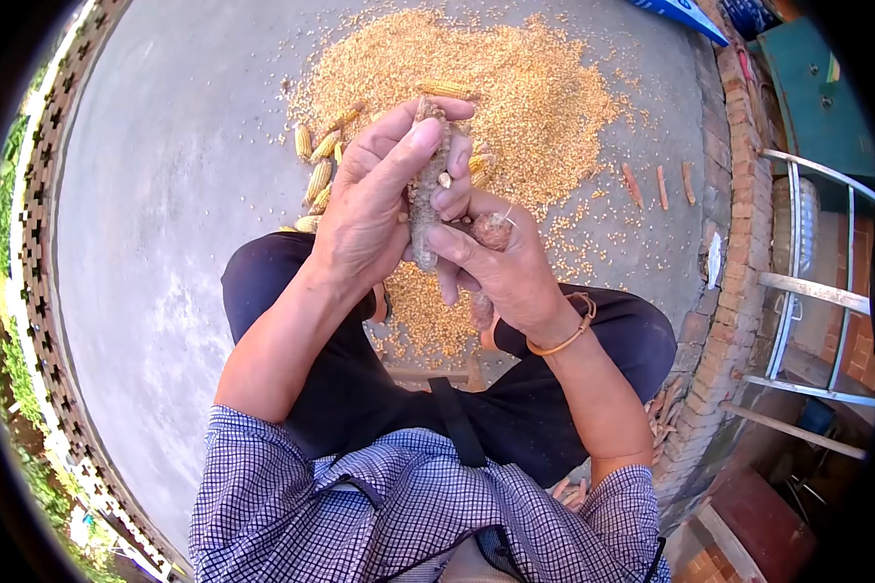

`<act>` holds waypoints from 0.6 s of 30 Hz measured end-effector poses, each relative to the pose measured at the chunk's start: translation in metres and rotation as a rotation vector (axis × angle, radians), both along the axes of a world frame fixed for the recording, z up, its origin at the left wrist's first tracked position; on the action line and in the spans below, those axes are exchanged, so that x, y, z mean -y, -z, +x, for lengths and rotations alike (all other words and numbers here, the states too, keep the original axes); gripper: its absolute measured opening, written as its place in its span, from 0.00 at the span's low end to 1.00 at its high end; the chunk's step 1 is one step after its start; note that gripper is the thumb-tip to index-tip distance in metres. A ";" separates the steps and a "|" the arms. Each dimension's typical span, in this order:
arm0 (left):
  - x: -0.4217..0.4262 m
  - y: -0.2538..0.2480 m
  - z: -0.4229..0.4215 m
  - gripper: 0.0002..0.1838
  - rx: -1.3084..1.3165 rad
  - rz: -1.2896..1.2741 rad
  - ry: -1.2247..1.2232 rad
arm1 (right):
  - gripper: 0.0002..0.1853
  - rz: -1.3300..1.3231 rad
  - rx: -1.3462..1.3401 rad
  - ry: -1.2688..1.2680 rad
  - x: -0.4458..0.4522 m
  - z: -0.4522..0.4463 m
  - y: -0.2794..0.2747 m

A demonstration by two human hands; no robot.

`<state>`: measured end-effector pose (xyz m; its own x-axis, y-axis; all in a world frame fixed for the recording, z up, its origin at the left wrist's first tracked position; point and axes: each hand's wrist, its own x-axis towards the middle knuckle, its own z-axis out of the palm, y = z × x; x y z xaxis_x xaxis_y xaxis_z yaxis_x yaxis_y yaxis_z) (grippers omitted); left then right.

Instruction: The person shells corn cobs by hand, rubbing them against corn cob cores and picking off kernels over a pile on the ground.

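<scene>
Between my two hands a mostly bare corn cob (425,199) stands nearly upright, with one pale kernel on its right side. My left hand (369,189) wraps its upper part, thumb near the top end. My right hand (501,255) pinches the lower part with thumb and fingers, and also holds a second, reddish cob (491,231) against the palm. Beyond them spreads a large heap of loose kernels (535,87). Yellow ears of corn (319,180) lie at the heap's left edge, and another ear (445,88) lies on it above my hands.
My crossed legs (593,335) frame more kernels (423,316) on the concrete floor (156,194). Three thin bare cobs (662,187) lie at the right, near a low brick edge (739,223). A metal ladder-like frame (817,287) stands beyond. More cobs lie beside my right knee.
</scene>
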<state>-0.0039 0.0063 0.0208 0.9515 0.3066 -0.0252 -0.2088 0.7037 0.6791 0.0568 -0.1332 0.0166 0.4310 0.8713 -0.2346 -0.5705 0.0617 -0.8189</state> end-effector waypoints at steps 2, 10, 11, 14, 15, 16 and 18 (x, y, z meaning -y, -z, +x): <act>0.000 0.002 0.000 0.13 0.001 0.024 -0.005 | 0.08 -0.008 0.025 -0.003 -0.001 -0.001 0.002; 0.003 -0.004 -0.002 0.15 -0.127 0.254 -0.049 | 0.08 -0.030 0.048 0.008 -0.002 -0.005 0.010; 0.002 -0.004 -0.002 0.16 -0.126 0.310 -0.052 | 0.08 -0.062 0.039 -0.012 -0.002 -0.004 0.008; 0.003 -0.007 -0.002 0.21 -0.111 0.384 -0.064 | 0.08 -0.096 0.000 -0.046 0.000 -0.001 0.007; 0.004 -0.009 -0.001 0.22 -0.097 0.344 -0.069 | 0.08 -0.065 -0.020 -0.039 0.001 -0.001 0.009; 0.005 -0.011 -0.001 0.24 -0.084 0.304 -0.072 | 0.08 -0.036 -0.041 -0.031 0.001 -0.001 0.010; 0.005 -0.014 -0.002 0.25 -0.072 0.245 -0.054 | 0.08 -0.038 -0.057 -0.051 0.002 0.001 0.004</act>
<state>-0.0055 0.0010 0.0348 0.9319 0.3625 -0.0108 -0.1868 0.5052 0.8425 0.0580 -0.1354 0.0122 0.3708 0.8818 -0.2914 -0.6183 0.0002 -0.7860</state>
